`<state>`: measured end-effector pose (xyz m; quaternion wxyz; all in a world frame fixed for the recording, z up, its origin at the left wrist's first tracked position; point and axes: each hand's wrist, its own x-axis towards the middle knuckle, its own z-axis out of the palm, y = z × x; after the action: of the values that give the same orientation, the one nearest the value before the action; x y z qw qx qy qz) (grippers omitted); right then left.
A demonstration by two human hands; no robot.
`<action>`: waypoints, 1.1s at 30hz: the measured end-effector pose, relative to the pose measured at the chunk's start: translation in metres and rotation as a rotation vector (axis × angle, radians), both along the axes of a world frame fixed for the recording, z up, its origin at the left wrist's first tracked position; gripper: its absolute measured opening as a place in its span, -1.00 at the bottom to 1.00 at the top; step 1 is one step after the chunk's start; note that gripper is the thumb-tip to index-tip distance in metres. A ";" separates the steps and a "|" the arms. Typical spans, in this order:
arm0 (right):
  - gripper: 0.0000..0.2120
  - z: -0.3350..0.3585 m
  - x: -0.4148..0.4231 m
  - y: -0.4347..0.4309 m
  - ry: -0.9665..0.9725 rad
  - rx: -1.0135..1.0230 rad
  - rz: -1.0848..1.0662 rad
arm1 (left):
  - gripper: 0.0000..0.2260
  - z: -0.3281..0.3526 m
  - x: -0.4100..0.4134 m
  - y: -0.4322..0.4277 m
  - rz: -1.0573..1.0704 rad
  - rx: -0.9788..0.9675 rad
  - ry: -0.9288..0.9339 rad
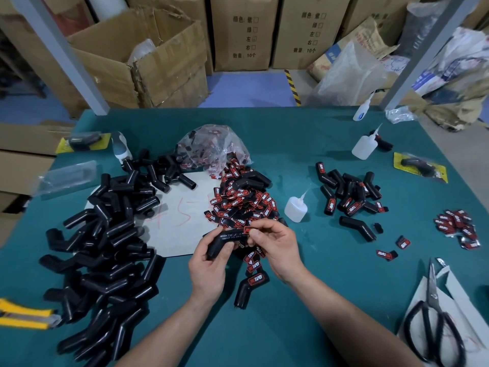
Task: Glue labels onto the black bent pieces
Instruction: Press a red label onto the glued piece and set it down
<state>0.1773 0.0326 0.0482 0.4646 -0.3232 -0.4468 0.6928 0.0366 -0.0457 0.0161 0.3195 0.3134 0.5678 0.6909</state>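
A green-covered surface (291, 133) carries everything. Its left side holds one large heap of black bent pieces (105, 260) (too many and too overlapped to count), partly lying on a single white paper sheet (180, 215) with red writing. In the middle is one dense pile of red-and-black labels (246, 205), spilling from a clear plastic bag (211, 144) behind it. To the right lies a smaller group of labelled pieces (349, 194), roughly a dozen, with one bare piece (357, 228) just in front. One pair of black-handled scissors (434, 321) rests on white card at the right front; one yellow utility knife (23, 316) lies at the left edge. Two yellow-carded packs (420, 166) sit far left and far right. There are three glue bottles: one (296, 207) beside the label pile, two (365, 145) farther back right. A small cluster of labels (457, 229) lies at the right edge.

Above the near side of the label pile, the left hand (209, 263) grips one black bent piece (225, 241) around its lower leg, and the right hand (275, 245) pinches one label (248, 230) at the piece's upper end.
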 end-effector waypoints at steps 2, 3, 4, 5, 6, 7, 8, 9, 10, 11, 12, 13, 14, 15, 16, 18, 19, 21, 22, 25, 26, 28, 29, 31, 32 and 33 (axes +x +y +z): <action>-0.85 0.000 -0.002 0.000 -0.004 -0.010 0.000 | -0.67 0.001 0.000 0.001 0.000 -0.002 0.006; -0.85 0.000 -0.003 0.000 -0.002 -0.016 0.001 | -0.67 0.002 0.000 0.001 0.000 -0.005 0.009; -0.85 -0.001 -0.003 0.000 0.002 -0.020 0.004 | -0.68 0.001 0.000 0.002 0.001 -0.008 0.004; -0.84 -0.001 -0.003 0.000 0.004 -0.021 0.008 | -0.69 -0.001 0.000 0.002 0.002 -0.012 -0.008; -0.84 -0.001 -0.003 0.000 0.005 -0.018 0.011 | -0.70 -0.002 0.000 0.002 0.000 -0.016 -0.020; -0.85 -0.001 -0.002 0.001 0.008 -0.017 0.012 | -0.71 -0.004 0.000 0.002 -0.004 -0.022 -0.026; -0.85 0.000 -0.002 0.001 0.011 -0.017 0.013 | -0.71 -0.005 0.001 0.001 -0.006 -0.025 -0.028; -0.85 0.000 -0.002 0.000 0.014 -0.016 0.015 | -0.70 -0.004 0.001 0.001 -0.006 -0.027 -0.027; -0.85 0.001 -0.002 0.000 0.016 -0.014 0.016 | -0.70 -0.003 0.001 0.001 -0.006 -0.028 -0.026; -0.85 0.001 -0.002 0.000 0.018 -0.012 0.017 | -0.70 -0.003 0.001 0.001 -0.007 -0.029 -0.027; -0.85 0.001 -0.002 0.000 0.020 -0.012 0.018 | -0.71 -0.003 0.001 0.001 -0.005 -0.031 -0.031; -0.85 0.001 -0.002 0.000 0.022 -0.011 0.020 | -0.69 -0.005 0.001 0.000 -0.005 -0.032 -0.034; -0.85 0.002 -0.001 0.000 0.023 -0.009 0.021 | -0.68 -0.006 0.001 0.000 -0.011 -0.029 -0.036; -0.85 0.001 -0.001 0.000 0.025 -0.007 0.023 | -0.67 -0.006 0.001 0.000 -0.015 -0.028 -0.036; -0.85 0.002 0.000 0.000 0.027 -0.006 0.026 | -0.67 -0.006 0.001 0.000 -0.016 -0.030 -0.036; -0.85 0.002 0.000 0.000 0.027 -0.002 0.030 | -0.68 -0.005 0.001 -0.001 -0.014 -0.032 -0.031; -0.85 0.003 -0.001 -0.001 0.024 0.004 0.030 | -0.69 -0.004 0.001 -0.001 -0.017 -0.031 -0.032; -0.84 0.002 -0.001 -0.001 0.009 0.018 0.022 | -0.69 -0.004 0.002 -0.001 -0.026 -0.026 -0.042; -0.83 0.002 0.000 -0.001 -0.001 0.022 0.011 | -0.69 -0.004 0.002 -0.001 -0.026 -0.021 -0.049; -0.77 0.002 0.000 0.001 -0.034 0.041 -0.019 | -0.67 -0.002 0.004 -0.001 -0.021 -0.003 -0.065; -0.79 0.002 0.000 0.002 -0.041 0.057 -0.020 | -0.67 -0.002 0.004 -0.001 -0.018 0.000 -0.063; -0.85 0.002 0.000 0.002 -0.046 0.092 -0.015 | -0.69 -0.003 0.004 -0.001 -0.010 0.009 -0.058; -0.86 0.002 0.000 0.002 -0.050 0.105 -0.015 | -0.70 -0.002 0.004 -0.002 -0.009 0.013 -0.057; -0.86 0.001 0.001 0.003 -0.058 0.123 -0.025 | -0.71 -0.001 0.003 -0.002 -0.006 0.012 -0.056; -0.85 0.000 0.000 0.003 -0.065 0.134 -0.033 | -0.71 -0.001 0.004 -0.002 -0.005 0.009 -0.055; -0.83 0.000 0.000 0.003 -0.074 0.150 -0.041 | -0.71 -0.001 0.004 -0.002 -0.007 0.007 -0.053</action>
<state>0.1773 0.0358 0.0478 0.4848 -0.3218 -0.5077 0.6353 0.0407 -0.0473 0.0153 0.3359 0.2982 0.5555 0.6998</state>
